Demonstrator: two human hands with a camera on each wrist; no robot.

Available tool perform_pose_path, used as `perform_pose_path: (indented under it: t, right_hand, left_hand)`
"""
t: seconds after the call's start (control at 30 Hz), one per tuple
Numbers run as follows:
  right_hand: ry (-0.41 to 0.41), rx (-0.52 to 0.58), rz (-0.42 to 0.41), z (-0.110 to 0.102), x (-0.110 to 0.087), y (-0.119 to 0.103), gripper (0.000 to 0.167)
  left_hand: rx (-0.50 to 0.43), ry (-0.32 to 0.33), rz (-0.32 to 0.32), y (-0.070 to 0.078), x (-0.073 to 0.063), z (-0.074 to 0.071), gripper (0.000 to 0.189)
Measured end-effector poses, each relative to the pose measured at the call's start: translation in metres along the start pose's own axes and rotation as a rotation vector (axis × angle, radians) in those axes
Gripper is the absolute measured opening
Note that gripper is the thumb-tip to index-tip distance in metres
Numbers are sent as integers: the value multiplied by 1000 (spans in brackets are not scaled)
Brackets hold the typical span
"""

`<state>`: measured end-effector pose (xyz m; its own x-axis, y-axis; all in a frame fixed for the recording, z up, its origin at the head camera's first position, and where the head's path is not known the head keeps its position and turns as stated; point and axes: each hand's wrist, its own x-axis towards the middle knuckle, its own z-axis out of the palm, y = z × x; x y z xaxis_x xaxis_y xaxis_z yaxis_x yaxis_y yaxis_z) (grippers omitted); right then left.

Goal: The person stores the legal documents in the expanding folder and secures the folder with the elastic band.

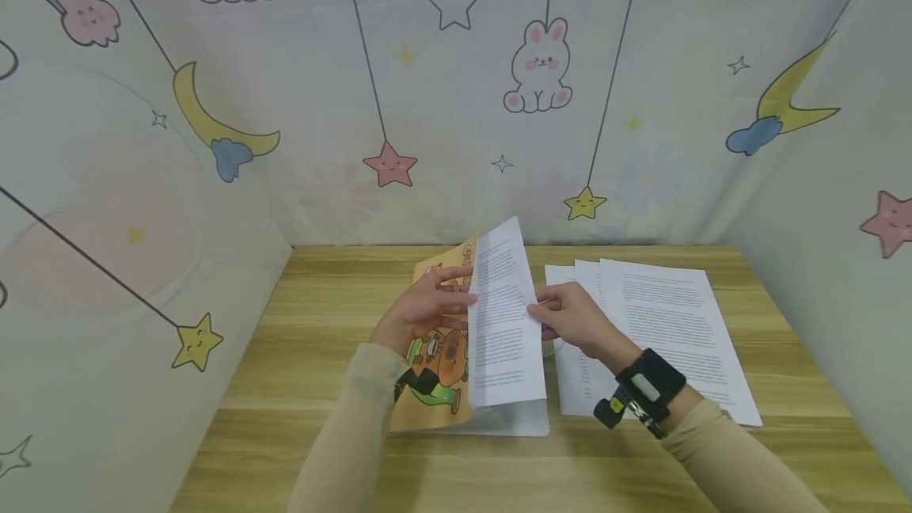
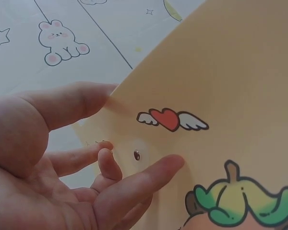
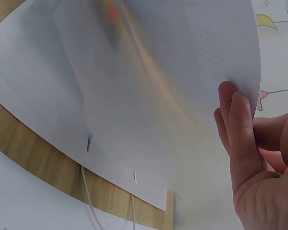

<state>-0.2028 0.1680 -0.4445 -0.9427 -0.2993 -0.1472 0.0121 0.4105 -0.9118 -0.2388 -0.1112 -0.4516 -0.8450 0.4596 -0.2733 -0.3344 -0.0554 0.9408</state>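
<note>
The person is putting a printed sheet (image 1: 502, 315) into a yellow cartoon folder (image 1: 438, 370) that lies in the middle of the wooden surface (image 1: 321, 355). The left hand (image 1: 427, 309) lifts the yellow front cover; its thumb and fingers (image 2: 134, 184) are nearly straight and only support the cover, they do not close around it. The right hand (image 1: 573, 319) pinches the right edge of the sheet between thumb and fingers (image 3: 237, 139) and holds it half upright over the open folder. More printed pages (image 1: 663, 331) lie flat just to the right. I judge that the step in hand is the insertion; next, the sheet must be aligned with the folder's inner pocket and pushed down flat while the cover stays open.
</note>
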Motion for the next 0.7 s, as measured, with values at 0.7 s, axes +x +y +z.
perform_pose_path:
  t: [0.7]
  right_hand:
    - [5, -54, 38, 20, 8, -6, 29]
  left_hand:
    - [36, 18, 4, -2, 2, 1, 65]
